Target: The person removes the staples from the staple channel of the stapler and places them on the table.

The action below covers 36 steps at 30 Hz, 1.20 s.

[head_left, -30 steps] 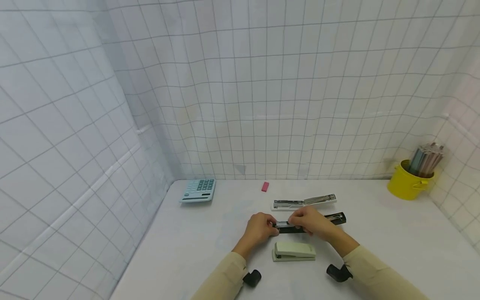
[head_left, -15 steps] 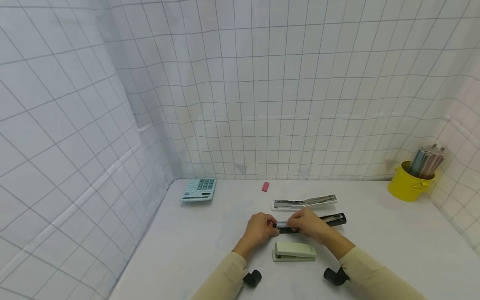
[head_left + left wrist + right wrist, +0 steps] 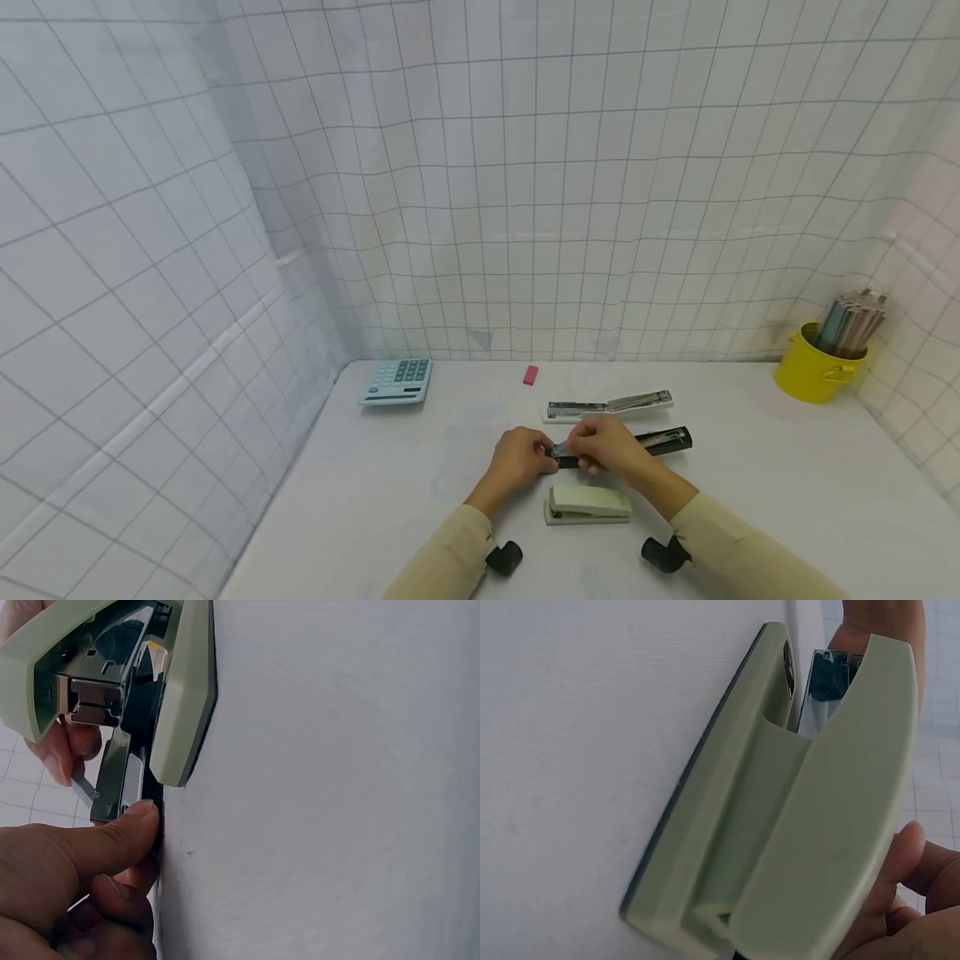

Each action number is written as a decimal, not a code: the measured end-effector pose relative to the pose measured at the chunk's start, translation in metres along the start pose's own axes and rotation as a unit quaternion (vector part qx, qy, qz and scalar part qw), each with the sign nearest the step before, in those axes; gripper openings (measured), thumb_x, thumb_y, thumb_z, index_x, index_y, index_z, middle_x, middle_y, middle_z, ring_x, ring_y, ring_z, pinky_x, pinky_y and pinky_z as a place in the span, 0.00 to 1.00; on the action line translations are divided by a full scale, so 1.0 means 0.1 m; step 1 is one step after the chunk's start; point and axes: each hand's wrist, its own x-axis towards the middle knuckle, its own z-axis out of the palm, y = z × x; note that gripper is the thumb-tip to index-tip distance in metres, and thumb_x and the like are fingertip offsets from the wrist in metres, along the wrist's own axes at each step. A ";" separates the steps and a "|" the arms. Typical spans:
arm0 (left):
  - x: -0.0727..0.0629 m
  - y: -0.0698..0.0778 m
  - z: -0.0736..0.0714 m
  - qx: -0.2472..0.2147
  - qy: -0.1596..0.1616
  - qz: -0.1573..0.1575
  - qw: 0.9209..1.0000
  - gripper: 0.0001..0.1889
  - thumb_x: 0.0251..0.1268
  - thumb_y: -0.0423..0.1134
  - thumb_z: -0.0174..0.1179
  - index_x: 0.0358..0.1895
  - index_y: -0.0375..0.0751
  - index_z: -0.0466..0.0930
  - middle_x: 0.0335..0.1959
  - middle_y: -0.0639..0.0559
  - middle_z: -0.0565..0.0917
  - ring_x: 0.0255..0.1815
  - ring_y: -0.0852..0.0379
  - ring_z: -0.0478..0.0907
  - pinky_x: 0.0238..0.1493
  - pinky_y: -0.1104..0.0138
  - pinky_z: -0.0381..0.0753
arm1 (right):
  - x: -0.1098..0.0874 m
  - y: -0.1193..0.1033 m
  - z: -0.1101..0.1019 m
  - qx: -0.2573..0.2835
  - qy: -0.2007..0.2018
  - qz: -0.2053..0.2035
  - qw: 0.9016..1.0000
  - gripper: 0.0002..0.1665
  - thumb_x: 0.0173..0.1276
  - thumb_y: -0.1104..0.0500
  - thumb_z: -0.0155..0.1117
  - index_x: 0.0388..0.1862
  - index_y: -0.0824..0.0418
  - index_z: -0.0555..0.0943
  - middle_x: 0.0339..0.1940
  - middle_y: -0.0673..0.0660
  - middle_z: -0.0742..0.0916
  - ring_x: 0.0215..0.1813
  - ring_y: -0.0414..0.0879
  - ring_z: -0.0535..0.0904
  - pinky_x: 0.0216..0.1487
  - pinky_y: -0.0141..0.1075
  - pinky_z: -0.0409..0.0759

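Observation:
A black stapler (image 3: 663, 441) lies opened out flat on the table. My left hand (image 3: 517, 457) grips its front end; in the left wrist view the thumb (image 3: 139, 819) presses against the metal magazine (image 3: 112, 776). My right hand (image 3: 603, 446) is over the stapler's middle and pinches a thin grey strip of staples (image 3: 84, 789), tilted at the magazine's front end. Its other fingers are curled beneath. Nearer me stands a pale green stapler (image 3: 588, 502), closed, which blocks much of both wrist views. Behind lies a white stapler (image 3: 609, 407), opened out.
A light blue calculator (image 3: 397, 382) lies at the table's back left, and a small pink eraser (image 3: 530, 375) near the back edge. A yellow bucket (image 3: 813, 367) with several pencils (image 3: 851, 323) stands at the back right. Gridded white cloth surrounds the table (image 3: 375, 500).
My right hand has slid left along the black stapler, closer to my left hand, and the strip now tilts up. The left hand keeps its grip in place.

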 end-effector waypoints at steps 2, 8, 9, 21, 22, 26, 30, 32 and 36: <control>0.00 0.00 0.00 -0.002 0.002 0.002 1.000 0.11 0.49 0.34 0.77 0.38 0.41 0.90 0.19 0.61 0.75 0.22 0.65 0.68 0.28 0.69 0.68 | 0.01 -0.02 0.03 -0.003 0.008 0.003 1.000 0.07 0.69 0.64 0.65 0.39 0.69 0.81 0.21 0.54 0.81 0.22 0.40 0.77 0.23 0.30 0.77; -0.01 -0.01 0.03 -0.001 0.003 0.010 1.000 0.11 0.48 0.35 0.77 0.38 0.41 0.90 0.18 0.62 0.76 0.22 0.67 0.68 0.28 0.70 0.69 | 0.02 -0.05 0.08 0.009 0.019 0.021 1.000 0.15 0.67 0.66 0.67 0.49 0.71 0.77 0.29 0.60 0.85 0.23 0.42 0.82 0.24 0.33 0.81; -0.01 -0.01 0.03 -0.001 0.002 0.010 1.000 0.11 0.49 0.35 0.78 0.38 0.41 0.91 0.18 0.62 0.76 0.22 0.67 0.68 0.28 0.70 0.69 | 0.03 -0.04 0.08 0.004 0.017 0.019 1.000 0.17 0.67 0.66 0.67 0.52 0.71 0.76 0.30 0.60 0.85 0.23 0.42 0.83 0.24 0.34 0.81; -0.02 0.02 0.03 -0.005 0.004 -0.012 1.000 0.11 0.49 0.35 0.78 0.38 0.42 0.91 0.18 0.62 0.75 0.22 0.66 0.68 0.28 0.70 0.67 | 0.03 0.01 0.02 -0.079 -0.016 -0.049 0.996 0.16 0.66 0.66 0.63 0.52 0.72 0.81 0.30 0.59 0.84 0.28 0.45 0.82 0.28 0.39 0.83; -0.03 0.02 0.04 -0.004 0.004 -0.011 1.000 0.11 0.49 0.35 0.78 0.38 0.42 0.90 0.18 0.62 0.75 0.22 0.66 0.67 0.28 0.70 0.67 | -0.01 -0.01 -0.02 -0.078 -0.008 -0.045 0.996 0.17 0.67 0.65 0.63 0.53 0.71 0.80 0.32 0.59 0.85 0.29 0.45 0.82 0.29 0.39 0.84; -0.03 0.03 0.06 -0.002 -0.003 -0.014 1.000 0.11 0.51 0.36 0.78 0.39 0.43 0.90 0.19 0.62 0.74 0.22 0.67 0.67 0.28 0.71 0.67 | -0.24 -0.08 -0.28 -0.066 0.028 -0.040 0.997 0.22 0.71 0.60 0.64 0.60 0.70 0.79 0.40 0.63 0.86 0.35 0.48 0.83 0.35 0.41 0.84; -0.04 0.04 0.04 0.005 -0.003 -0.014 1.000 0.11 0.51 0.36 0.78 0.39 0.42 0.90 0.19 0.62 0.74 0.22 0.66 0.67 0.29 0.70 0.67 | -0.52 -0.08 -0.63 -0.051 0.048 -0.049 0.996 0.25 0.71 0.60 0.66 0.62 0.73 0.77 0.41 0.65 0.85 0.36 0.49 0.85 0.38 0.41 0.85; -0.05 0.04 0.02 0.006 0.000 -0.017 1.000 0.11 0.52 0.36 0.77 0.39 0.42 0.90 0.19 0.62 0.75 0.23 0.66 0.67 0.29 0.70 0.68 | -0.63 -0.04 -0.79 -0.056 0.061 -0.049 0.995 0.26 0.71 0.60 0.66 0.63 0.74 0.76 0.40 0.64 0.85 0.36 0.48 0.85 0.38 0.40 0.85; -0.04 0.03 0.00 0.007 0.006 -0.021 1.000 0.11 0.52 0.37 0.77 0.40 0.42 0.90 0.19 0.62 0.76 0.23 0.66 0.68 0.29 0.70 0.68 | -0.79 0.12 -1.04 -0.070 0.087 -0.014 0.994 0.25 0.70 0.61 0.66 0.62 0.73 0.76 0.40 0.63 0.85 0.36 0.48 0.86 0.37 0.39 0.85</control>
